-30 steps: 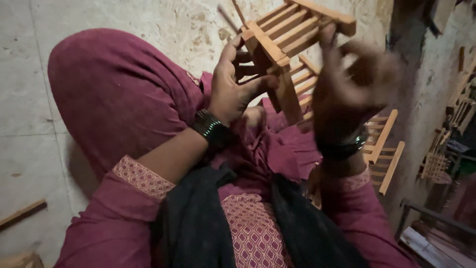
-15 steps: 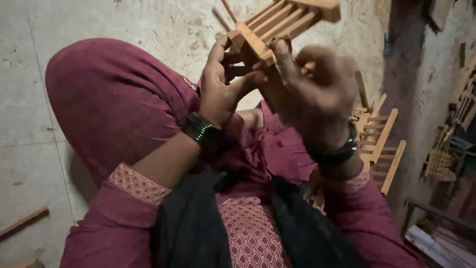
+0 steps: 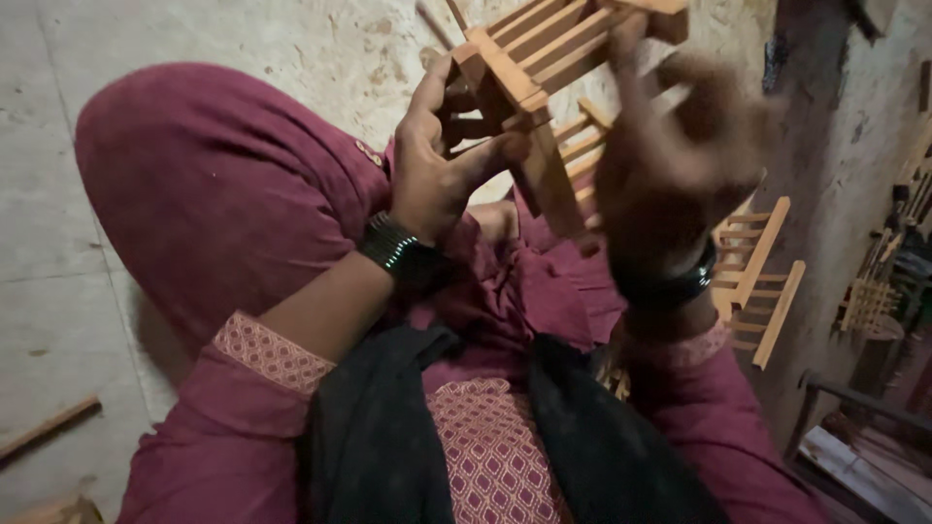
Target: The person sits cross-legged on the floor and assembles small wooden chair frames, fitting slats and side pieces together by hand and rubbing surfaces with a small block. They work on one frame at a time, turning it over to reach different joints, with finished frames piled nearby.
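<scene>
Clamped by the left hand (image 3: 442, 170), the wooden slatted frame (image 3: 544, 58) stays at top centre. Right hand (image 3: 670, 165), closed on it half a second ago, is now off, blurred, fingers spread. Another wooden frame (image 3: 762, 281) lies lower right.

Concrete floor (image 3: 243, 58) (pale) bears wooden stick (image 3: 49, 429)

Workshop: wood frames (image 3: 752, 277) on floor.

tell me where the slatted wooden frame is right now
In the head view the slatted wooden frame is top centre, above the lap, gripped by the left hand, with the blurred right hand beside it.
</scene>
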The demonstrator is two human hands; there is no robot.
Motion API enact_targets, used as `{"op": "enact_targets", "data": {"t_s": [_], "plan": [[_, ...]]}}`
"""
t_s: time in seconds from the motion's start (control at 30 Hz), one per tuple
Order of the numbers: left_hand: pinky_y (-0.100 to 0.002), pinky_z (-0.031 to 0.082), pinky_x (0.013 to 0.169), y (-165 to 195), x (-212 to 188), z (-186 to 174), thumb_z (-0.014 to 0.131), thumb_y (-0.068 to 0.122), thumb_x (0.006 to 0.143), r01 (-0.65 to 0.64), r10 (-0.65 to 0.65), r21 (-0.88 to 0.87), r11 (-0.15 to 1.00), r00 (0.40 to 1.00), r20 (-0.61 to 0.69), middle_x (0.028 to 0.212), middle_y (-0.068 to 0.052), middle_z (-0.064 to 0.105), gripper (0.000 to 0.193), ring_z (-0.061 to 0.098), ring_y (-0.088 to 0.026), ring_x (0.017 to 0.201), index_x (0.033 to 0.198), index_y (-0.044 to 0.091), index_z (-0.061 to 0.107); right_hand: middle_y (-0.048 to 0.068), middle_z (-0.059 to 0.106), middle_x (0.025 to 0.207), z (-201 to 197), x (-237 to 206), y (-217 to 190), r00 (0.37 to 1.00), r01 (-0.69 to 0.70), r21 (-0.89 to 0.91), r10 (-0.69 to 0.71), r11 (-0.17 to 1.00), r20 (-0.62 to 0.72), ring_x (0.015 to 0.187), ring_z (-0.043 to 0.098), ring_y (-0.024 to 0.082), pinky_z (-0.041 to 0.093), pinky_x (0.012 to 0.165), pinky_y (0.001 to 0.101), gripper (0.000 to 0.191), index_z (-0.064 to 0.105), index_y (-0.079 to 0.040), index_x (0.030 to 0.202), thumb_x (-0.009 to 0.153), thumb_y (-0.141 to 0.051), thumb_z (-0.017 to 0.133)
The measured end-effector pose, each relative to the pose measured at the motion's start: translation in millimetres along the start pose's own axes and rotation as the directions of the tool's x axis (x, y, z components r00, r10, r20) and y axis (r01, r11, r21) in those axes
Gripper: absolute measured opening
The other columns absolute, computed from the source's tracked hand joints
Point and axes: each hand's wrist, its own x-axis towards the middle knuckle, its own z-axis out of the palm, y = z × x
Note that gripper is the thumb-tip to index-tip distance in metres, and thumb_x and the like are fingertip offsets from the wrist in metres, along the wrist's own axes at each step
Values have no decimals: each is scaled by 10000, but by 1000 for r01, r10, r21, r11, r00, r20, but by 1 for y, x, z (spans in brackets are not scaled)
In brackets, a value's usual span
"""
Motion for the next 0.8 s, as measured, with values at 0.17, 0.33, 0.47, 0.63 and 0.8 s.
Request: {"op": "enact_targets", "data": {"t_s": [0.17, 0.33, 0.47, 0.63, 0.8], "plan": [[-373, 633, 1054, -1, 1, -2, 880, 174, 894, -5, 6, 48, 999, 1000, -30, 1334, -118, 666, 916, 715, -218, 1215, 1609, 27, 326, 43, 600, 999, 3, -2, -1, 999, -1, 293, -13, 956, 44, 796, 507, 197, 377, 733, 313, 427, 709, -73, 1358, 1093, -369, 867], [-386, 622, 1091, -1, 3, -2, 902, 176, 905, -6, 6, 85, 996, 1000, 1, 1350, -144, 669, 865, 710, -231, 1242, 1579, -13, 393, 9, 608, 989, 4, -10, 0, 998, -55, -39, 55, 998, -5, 767, 537, 109, 374, 710, 351, 366, 737, -155, 1366, 1002, -188, 729], [-376, 636, 1038, -1, 4, -2, 889, 175, 885, -8, 12, 115, 993, 999, -31, 1338, -127, 676, 882, 716, -228, 1215, 1582, 13, 373, 34, 603, 892, 8, -12, 1, 999, -17, 62, 20, 998, -47, 671, 459, 163, 360, 637, 363, 489, 730, -64, 1265, 948, -420, 840], [-382, 616, 1067, -5, 3, -2, 899, 199, 900, 0, 0, -7, 1000, 1000, -23, 1357, -128, 645, 868, 694, -234, 1252, 1576, 1, 392, 56, 644, 943, 9, -8, -1, 996, -87, 114, 90, 990, -21, 693, 499, 103, 359, 618, 336, 287, 747, -114, 1326, 1049, -171, 797], [-364, 631, 1069, -6, 5, -4, 897, 196, 911, -33, 35, 158, 987, 999, -5, 1322, -140, 682, 861, 715, -225, 1222, 1581, 7, 390, 49, 612, 933, 3, -11, -9, 998, -59, -13, 59, 998, 21, 711, 518, 160, 408, 619, 340, 470, 703, -32, 1324, 1001, -360, 802]]}}
